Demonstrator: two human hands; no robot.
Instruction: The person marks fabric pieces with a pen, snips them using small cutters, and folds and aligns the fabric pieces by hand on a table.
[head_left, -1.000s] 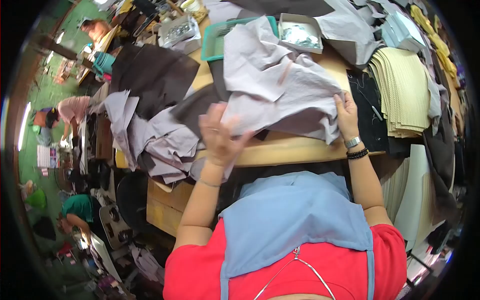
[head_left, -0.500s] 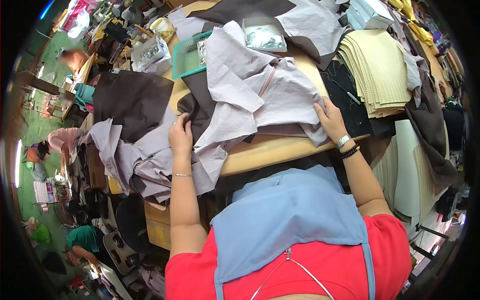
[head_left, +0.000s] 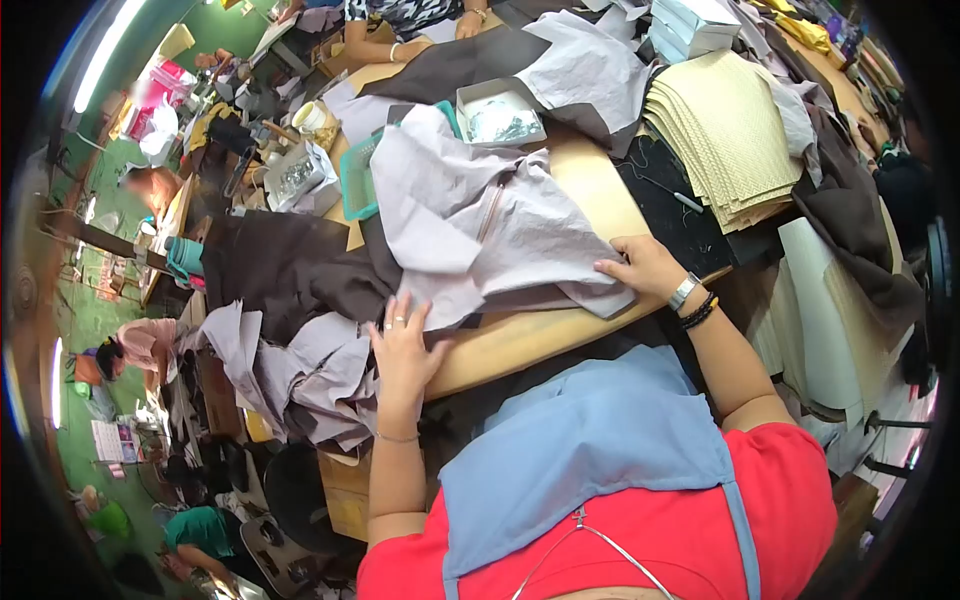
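Observation:
A pale mauve fabric piece (head_left: 540, 235) lies on the wooden tabletop (head_left: 480, 365), with a narrow brownish strip, perhaps a zipper (head_left: 492, 212), running down its middle. At its lower left corner, my left hand (head_left: 403, 352) is open, fingers spread over the cloth's edge. My right hand (head_left: 648, 270) rests on the right corner, thumb and fingers apart on the fabric. Left of my left hand, more mauve fabric (head_left: 320, 370) hangs bunched over the table edge. Dark brown fabric (head_left: 300, 260) lies beside it.
A green basket (head_left: 358, 180) and a white box of metal parts (head_left: 500, 115) stand behind the fabric. Stacked cream textured sheets (head_left: 725, 135) lie at the right, beside a thin-handled tool (head_left: 685, 200). Across the table are another person's hands (head_left: 410, 48).
My left hand has let go of the dark fabric's edge and moved down and right, fingers spreading. The mauve piece lies flatter and further left in view. The view has shifted.

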